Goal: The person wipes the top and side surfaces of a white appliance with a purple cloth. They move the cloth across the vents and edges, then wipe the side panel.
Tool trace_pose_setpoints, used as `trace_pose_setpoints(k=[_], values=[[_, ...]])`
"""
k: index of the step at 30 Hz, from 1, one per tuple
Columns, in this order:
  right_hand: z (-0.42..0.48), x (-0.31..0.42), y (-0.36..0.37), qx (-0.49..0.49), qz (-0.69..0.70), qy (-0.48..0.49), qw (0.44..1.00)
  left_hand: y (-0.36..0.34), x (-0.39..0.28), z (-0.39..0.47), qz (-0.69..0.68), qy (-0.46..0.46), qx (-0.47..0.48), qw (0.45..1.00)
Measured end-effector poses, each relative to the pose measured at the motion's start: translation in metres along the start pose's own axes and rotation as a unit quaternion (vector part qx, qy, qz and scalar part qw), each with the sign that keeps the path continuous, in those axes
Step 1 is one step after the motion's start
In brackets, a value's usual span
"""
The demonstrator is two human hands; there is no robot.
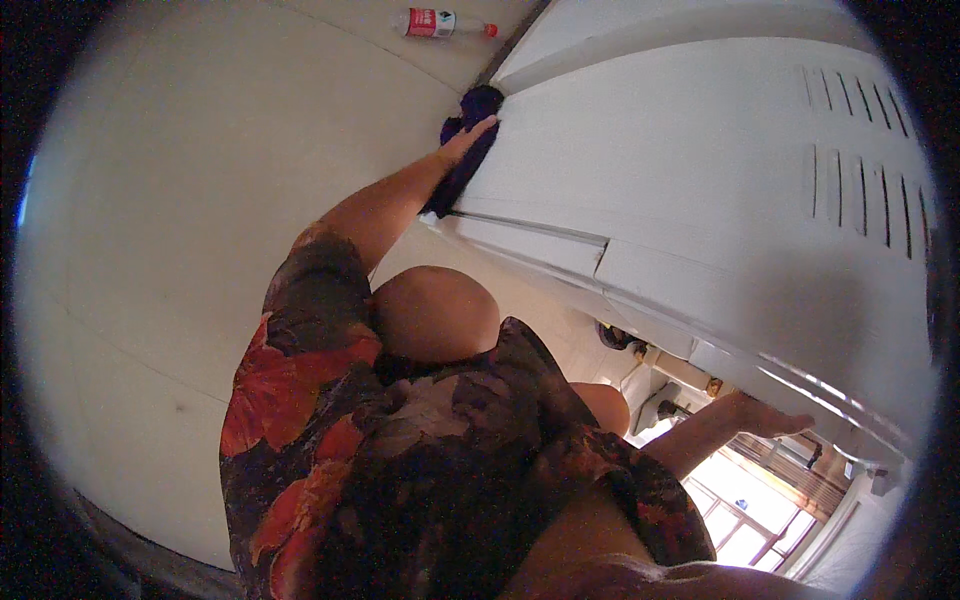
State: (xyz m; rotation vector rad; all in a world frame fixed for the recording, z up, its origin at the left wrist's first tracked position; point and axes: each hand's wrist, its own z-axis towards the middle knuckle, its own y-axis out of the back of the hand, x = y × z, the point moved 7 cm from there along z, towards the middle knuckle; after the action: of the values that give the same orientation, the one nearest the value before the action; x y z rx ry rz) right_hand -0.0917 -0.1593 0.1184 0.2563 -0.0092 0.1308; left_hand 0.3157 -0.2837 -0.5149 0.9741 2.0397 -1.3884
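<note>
My left hand [469, 141] reaches down to the foot of a pale metal cabinet [637, 157]. It is on a dark cloth [480, 105], which lies bunched along the cabinet's lower edge where it meets the floor. The fingers press the cloth against that edge, and some are lost in its dark folds. Over on the right, my right hand [772, 418] is at the cabinet's side edge. Its thumb sticks out, but the other fingers are hard to make out, so I cannot tell whether it grips the edge.
A clear plastic bottle [442, 24] with a red cap lies on the tiled floor [187, 187] beyond the cloth. Louvre slots [862, 172] mark the cabinet face. My bent knee [435, 311] is close to the cabinet's corner. A bright window [750, 517] shows at the lower right.
</note>
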Motion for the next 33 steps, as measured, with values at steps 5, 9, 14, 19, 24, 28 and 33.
trace_pose_setpoints(k=[5, 9, 14, 19, 24, 28, 33], values=[[-0.022, -0.013, -0.004, 0.003, 0.154, -0.146, 0.977, -0.015, 0.033, -0.039, -0.029, 0.087, -0.029, 0.995], [-0.033, 0.03, 0.013, -0.029, 0.281, -0.272, 0.92, -0.055, 0.013, -0.144, -0.018, 0.043, -0.047, 0.998], [-0.046, 0.05, 0.002, -0.076, 0.325, -0.369, 0.867, -0.068, -0.026, -0.213, 0.006, -0.016, -0.093, 0.996], [-0.046, 0.045, 0.002, -0.057, 0.299, -0.335, 0.891, -0.136, -0.109, -0.252, 0.143, -0.179, 0.076, 0.971], [-0.043, 0.034, -0.003, -0.074, 0.311, -0.351, 0.88, -0.216, -0.222, -0.291, 0.18, -0.423, 0.163, 0.873], [-0.033, 0.006, 0.002, -0.068, 0.285, -0.331, 0.897, -0.306, -0.326, -0.36, 0.203, -0.761, 0.08, 0.611], [-0.028, 0.002, -0.003, -0.056, 0.273, -0.31, 0.909, -0.308, -0.334, -0.368, 0.218, -0.761, 0.1, 0.603]])
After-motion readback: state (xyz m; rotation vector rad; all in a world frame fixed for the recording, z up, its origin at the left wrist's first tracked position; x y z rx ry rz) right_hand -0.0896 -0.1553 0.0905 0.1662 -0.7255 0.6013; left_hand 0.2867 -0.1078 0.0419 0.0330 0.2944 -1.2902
